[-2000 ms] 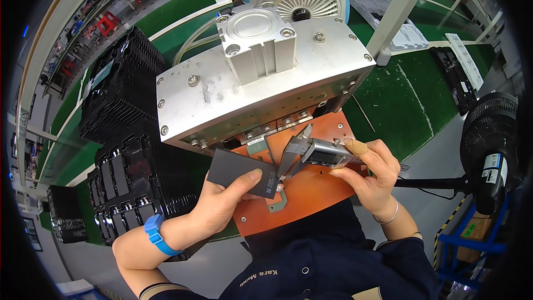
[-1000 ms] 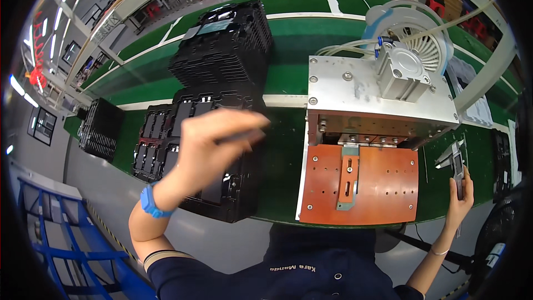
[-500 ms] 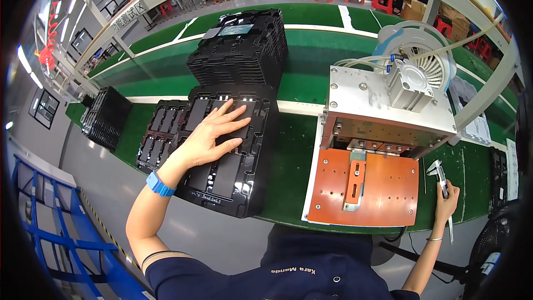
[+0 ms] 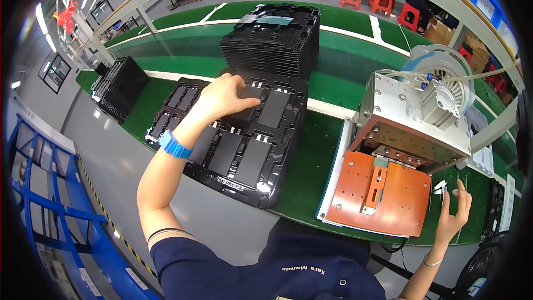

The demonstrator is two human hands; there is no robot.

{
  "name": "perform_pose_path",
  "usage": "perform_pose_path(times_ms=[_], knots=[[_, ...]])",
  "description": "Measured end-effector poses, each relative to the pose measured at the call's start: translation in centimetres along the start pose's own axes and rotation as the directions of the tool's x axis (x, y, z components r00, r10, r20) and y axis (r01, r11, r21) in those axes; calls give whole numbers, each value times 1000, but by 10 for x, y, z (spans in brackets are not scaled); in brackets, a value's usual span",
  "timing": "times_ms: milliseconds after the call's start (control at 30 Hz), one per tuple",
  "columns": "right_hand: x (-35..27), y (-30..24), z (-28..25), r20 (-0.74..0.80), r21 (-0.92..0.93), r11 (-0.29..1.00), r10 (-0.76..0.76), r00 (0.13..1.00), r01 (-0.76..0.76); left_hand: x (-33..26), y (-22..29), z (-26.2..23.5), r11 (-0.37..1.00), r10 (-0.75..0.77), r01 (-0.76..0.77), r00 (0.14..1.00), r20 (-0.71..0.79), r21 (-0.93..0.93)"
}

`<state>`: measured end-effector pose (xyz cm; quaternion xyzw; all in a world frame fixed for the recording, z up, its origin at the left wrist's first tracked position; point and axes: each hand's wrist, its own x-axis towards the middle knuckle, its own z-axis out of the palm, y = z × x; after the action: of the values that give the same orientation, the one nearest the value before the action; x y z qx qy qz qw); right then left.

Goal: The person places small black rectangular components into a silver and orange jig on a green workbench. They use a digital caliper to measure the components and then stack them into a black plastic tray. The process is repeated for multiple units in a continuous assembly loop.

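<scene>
Over a black molded tray (image 4: 227,183) holding several flat black battery-like cells (image 4: 252,161), my left hand (image 4: 222,97) has its fingers bent and its thumb stretched apart from them. It is right at a cell in the tray's upper row, and the hand covers part of that row. The thumb is near the cell's surface; some fingertips are hidden. At the right, my right hand (image 4: 455,214) has a silver caliper (image 4: 440,188) between thumb and fingers, with its jaws showing beyond the thumb and the rest mostly hidden.
An orange-plated fixture (image 4: 355,189) with a metal press block (image 4: 411,105) stands between my hands. Behind the tray rises a tall stack of black trays (image 4: 272,44). Another stack (image 4: 119,89) is at far left, a smaller cell tray (image 4: 172,105) nearer. A black fan (image 4: 477,272) is lower right.
My left hand has gone from lying flat with spread fingers on the cells to bent fingers farther up the tray. My right hand has shifted its hold on the caliper. The view has turned left.
</scene>
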<state>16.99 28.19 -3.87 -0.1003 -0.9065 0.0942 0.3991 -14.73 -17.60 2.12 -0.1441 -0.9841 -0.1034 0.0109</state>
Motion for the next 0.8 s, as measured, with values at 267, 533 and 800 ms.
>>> perform_pose_path(times_ms=[267, 533, 800], knots=[[94, -199, 45, 86, 528, 587, -756, 649, 614, 33, -5, 0, 997, -78, 83, 971, 226, -10], [106, -323, 166, 9, 557, 287, -940, 340, 779, 34, -29, 8, 917, -21, 83, 987, 162, -389], [103, -355, 165, 33, 461, 68, -998, 59, 885, 30, -44, 17, 667, -59, 39, 998, 0, -744]])
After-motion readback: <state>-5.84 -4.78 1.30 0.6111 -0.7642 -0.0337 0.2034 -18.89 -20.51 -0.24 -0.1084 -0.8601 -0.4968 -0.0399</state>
